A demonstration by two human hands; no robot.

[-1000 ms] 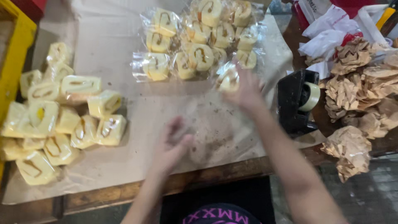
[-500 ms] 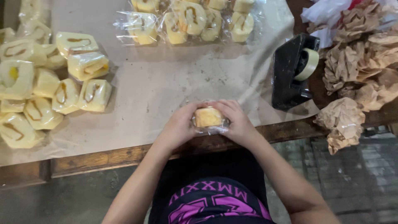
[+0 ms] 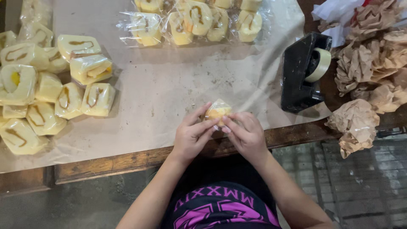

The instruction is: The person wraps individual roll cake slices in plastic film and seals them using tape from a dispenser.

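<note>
Both my hands meet at the near edge of the table, over the brown paper sheet. My left hand and my right hand pinch one small yellow pastry in clear plastic wrap between their fingertips. The pastry sits just above the paper, partly hidden by my fingers. A pile of wrapped yellow pastries lies at the left. Another group of pastries in loose clear bags lies at the far middle.
A black tape dispenser with a roll of tape stands to the right of my hands. Crumpled brown paper is heaped at the right, one wad near the table's wooden edge. Tiled floor shows below.
A second ago my right hand reached to the far bags and took a pastry. Both hands then drew it to the near edge, where they hold it and have turned it slightly.
</note>
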